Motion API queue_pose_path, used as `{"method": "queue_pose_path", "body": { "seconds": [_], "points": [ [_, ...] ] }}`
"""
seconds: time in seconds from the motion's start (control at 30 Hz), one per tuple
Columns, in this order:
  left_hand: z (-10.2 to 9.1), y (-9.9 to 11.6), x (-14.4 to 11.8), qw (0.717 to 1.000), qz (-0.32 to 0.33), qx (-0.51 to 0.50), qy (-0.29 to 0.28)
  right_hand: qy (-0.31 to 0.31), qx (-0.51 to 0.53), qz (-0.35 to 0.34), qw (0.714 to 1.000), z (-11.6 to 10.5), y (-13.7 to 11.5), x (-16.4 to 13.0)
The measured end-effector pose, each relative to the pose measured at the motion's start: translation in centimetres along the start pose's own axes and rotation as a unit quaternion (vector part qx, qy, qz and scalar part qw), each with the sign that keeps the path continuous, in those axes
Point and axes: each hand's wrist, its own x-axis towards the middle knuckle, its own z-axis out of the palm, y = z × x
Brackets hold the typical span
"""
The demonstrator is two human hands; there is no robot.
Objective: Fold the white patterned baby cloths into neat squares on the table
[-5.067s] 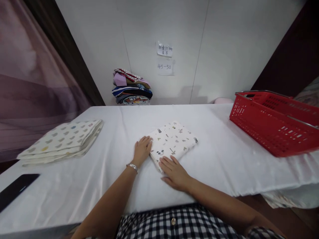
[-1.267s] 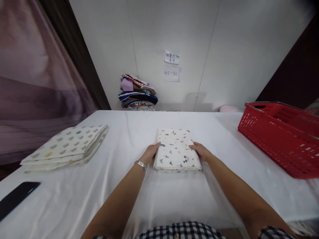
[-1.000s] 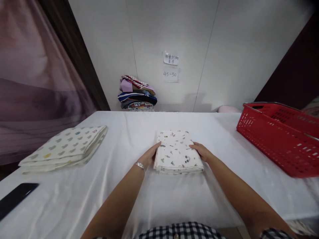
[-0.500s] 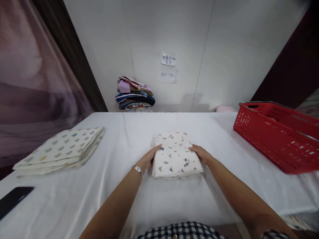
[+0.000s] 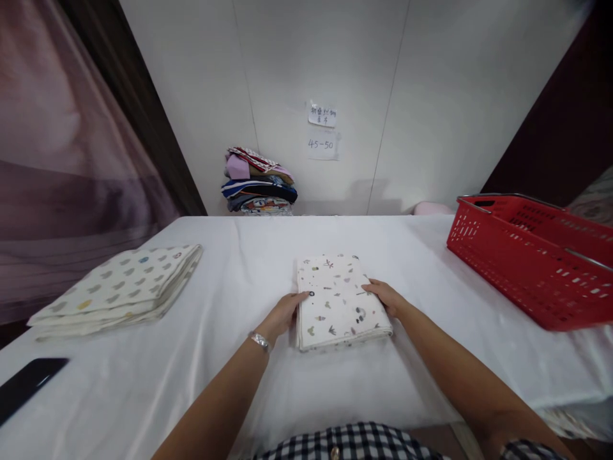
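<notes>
In the middle of the white-covered table (image 5: 249, 268) lies a folded white cloth (image 5: 338, 300) printed with small rainbows, leaves and other figures. My left hand (image 5: 285, 312), a silver bracelet at its wrist, grips the cloth's left edge, thumb on top and fingers mostly hidden beside or under it. On the opposite edge my right hand (image 5: 385, 298) holds on in the same way, its thumb over the top layer. The cloth is a neat, thick rectangle of several layers.
A larger folded cloth with grey spots (image 5: 119, 284) lies at the left, with a black phone (image 5: 31, 383) nearer me. At the right stands a red plastic basket (image 5: 531, 268). Behind the table's far edge rises a stack of folded fabrics (image 5: 261, 182) against the wall.
My left hand has slid a little toward me along the cloth's left edge. The cloth's near left corner has shifted slightly right and toward me. My right hand has barely moved.
</notes>
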Motion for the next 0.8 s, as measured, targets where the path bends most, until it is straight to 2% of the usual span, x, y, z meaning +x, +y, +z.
{"method": "queue_pose_path", "body": {
  "seconds": [0.1,0.17,0.27,0.33,0.43,0.53,0.6,0.63,0.7,0.8],
  "points": [
    [0.4,0.0,-0.2,1.0,0.022,-0.008,0.02,0.011,-0.026,0.002,1.0,0.2,-0.1,0.0],
    [0.8,0.0,-0.1,0.997,0.039,-0.016,0.06,0.032,-0.059,-0.003,0.998,0.3,-0.4,0.1],
    [1.9,-0.1,0.0,0.972,0.135,0.046,0.186,0.096,-0.161,-0.04,0.981,0.7,-1.3,0.1],
    [3.0,0.1,-0.2,0.941,0.214,0.131,0.227,0.133,-0.257,-0.09,0.953,1.4,-2.0,-0.1],
    [5.3,0.7,-1.0,0.911,0.274,0.234,0.199,0.129,-0.383,-0.176,0.897,3.4,-3.1,-1.4],
    [7.3,1.4,-1.9,0.9,0.301,0.274,0.157,0.066,-0.468,-0.244,0.847,5.7,-3.9,-3.3],
    [8.0,1.5,-2.3,0.896,0.311,0.286,0.136,0.035,-0.494,-0.255,0.83,6.6,-4.3,-4.3],
    [8.2,1.5,-2.4,0.896,0.311,0.289,0.128,0.027,-0.492,-0.25,0.833,6.7,-4.5,-4.6],
    [8.1,1.3,-2.6,0.906,0.299,0.28,0.109,0.022,-0.463,-0.224,0.857,6.5,-4.9,-4.9],
    [8.1,1.0,-3.1,0.939,0.26,0.218,0.06,0.016,-0.422,-0.163,0.892,5.3,-5.7,-4.9]
  ]
}}
